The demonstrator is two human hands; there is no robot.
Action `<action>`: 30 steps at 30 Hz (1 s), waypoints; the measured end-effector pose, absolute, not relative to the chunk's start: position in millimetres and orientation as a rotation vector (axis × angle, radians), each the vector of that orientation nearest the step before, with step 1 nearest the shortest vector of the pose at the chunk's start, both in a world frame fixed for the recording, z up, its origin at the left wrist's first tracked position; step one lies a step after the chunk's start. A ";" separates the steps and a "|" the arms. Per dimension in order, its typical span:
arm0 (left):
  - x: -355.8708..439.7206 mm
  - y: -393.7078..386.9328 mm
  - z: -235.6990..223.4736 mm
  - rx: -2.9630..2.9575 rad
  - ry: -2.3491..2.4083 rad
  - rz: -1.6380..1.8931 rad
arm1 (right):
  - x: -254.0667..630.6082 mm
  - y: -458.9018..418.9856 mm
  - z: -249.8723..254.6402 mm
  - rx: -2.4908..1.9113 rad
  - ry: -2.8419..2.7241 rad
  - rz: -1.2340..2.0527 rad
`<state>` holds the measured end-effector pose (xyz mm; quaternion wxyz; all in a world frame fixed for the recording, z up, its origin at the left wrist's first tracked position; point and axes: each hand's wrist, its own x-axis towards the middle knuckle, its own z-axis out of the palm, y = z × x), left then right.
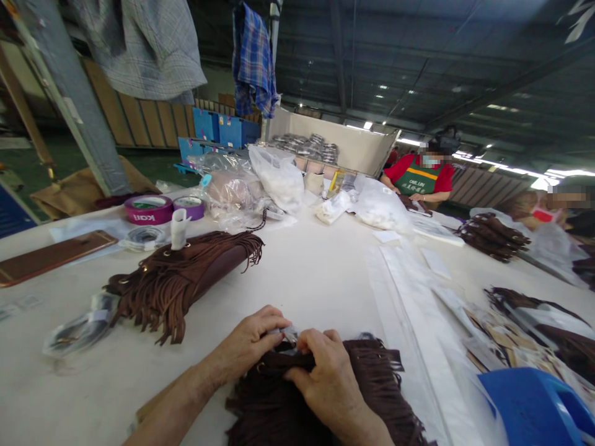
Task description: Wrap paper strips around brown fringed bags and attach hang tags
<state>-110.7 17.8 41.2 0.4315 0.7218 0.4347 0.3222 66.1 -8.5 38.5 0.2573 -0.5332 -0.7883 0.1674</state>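
Observation:
A dark brown fringed bag with metal eyelets lies on the table in front of me. My right hand is closed on its top edge, thumb on the near side. At the bag's opening, my left hand pinches a small, clear plastic-wrapped piece; its contents are mostly hidden by the fingers. Left of my hands lies a second brown fringed bag with a white paper roll standing on it. Beside that bag is a coiled strap or chain in clear plastic.
Tape rolls and a phone lie at the left. Plastic bags crowd the table's far side. White sheets and a blue container are at the right. A co-worker in a green apron works across the table.

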 end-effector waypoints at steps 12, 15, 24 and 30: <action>-118.7 6.4 26.8 1.784 0.908 0.754 | 69.6 -7.4 48.8 -1.584 -1.902 0.956; -115.8 9.1 31.2 1.796 0.837 0.721 | 70.2 -8.7 50.0 -1.571 -1.857 0.986; -112.6 12.1 42.9 1.758 0.785 0.567 | 69.8 -9.7 50.4 -1.524 -1.780 1.009; -110.7 16.2 38.1 1.752 0.783 0.502 | 68.5 -9.3 51.3 -1.526 -1.743 1.045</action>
